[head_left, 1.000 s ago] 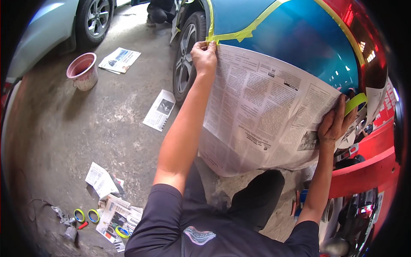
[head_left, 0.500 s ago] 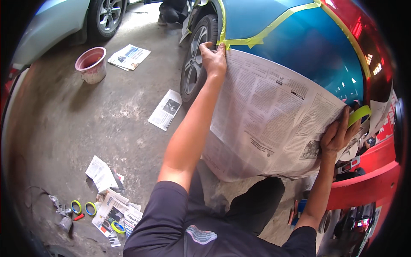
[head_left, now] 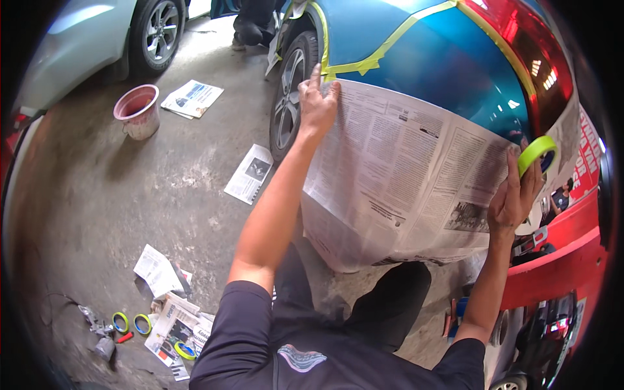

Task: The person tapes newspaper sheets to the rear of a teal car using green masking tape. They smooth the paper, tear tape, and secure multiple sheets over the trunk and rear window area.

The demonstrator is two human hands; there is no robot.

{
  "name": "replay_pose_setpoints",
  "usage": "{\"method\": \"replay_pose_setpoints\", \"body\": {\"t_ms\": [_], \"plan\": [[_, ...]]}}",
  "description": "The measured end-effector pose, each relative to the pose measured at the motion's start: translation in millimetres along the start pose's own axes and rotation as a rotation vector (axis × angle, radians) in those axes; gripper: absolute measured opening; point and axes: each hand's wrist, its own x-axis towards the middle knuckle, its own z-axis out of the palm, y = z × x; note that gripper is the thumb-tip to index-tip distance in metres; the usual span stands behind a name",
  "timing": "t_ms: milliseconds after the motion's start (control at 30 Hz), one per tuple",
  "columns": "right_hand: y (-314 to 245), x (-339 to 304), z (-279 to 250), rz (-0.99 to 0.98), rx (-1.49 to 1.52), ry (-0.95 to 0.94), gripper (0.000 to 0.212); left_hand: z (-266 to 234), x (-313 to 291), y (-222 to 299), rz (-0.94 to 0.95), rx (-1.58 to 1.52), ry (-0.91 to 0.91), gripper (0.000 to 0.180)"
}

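Observation:
A large newspaper sheet (head_left: pixel 400 169) covers the lower part of a blue car panel (head_left: pixel 442 71) edged with yellow-green masking tape (head_left: pixel 390 53). My left hand (head_left: pixel 316 107) presses at the sheet's upper left corner by the wheel arch, index finger stretched out and thumb apart. At the sheet's right side, my right hand (head_left: pixel 515 198) lies against the paper with fingers extended. A roll of yellow-green masking tape (head_left: pixel 534 153) is held at those fingers; how they grip it is partly hidden.
The car's wheel (head_left: pixel 290 97) stands beside my left forearm. Leftward on the floor are a pink bucket (head_left: pixel 138 116), folded newspapers (head_left: pixel 193 98), more tape rolls (head_left: pixel 120 322) and a spray gun (head_left: pixel 97 328). A red beam-like part (head_left: pixel 552 260) is at right. Another person (head_left: pixel 250 26) crouches at the back.
The view has shifted slightly. My left index finger has straightened upward at the paper's corner. My right hand and the tape roll have moved up a little along the sheet's right side.

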Motion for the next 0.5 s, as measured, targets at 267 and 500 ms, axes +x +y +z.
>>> {"method": "replay_pose_setpoints", "body": {"t_ms": [267, 500], "plan": [[-86, 14, -42, 0.423, 1.405, -0.033, 0.054, -22, -35, 60, 0.304, -0.007, 0.05, 0.04], [-107, 41, -21, 0.69, 1.709, -0.49, 0.044, -107, -141, 145, 0.428, -0.473, -0.584, 0.036]]}}
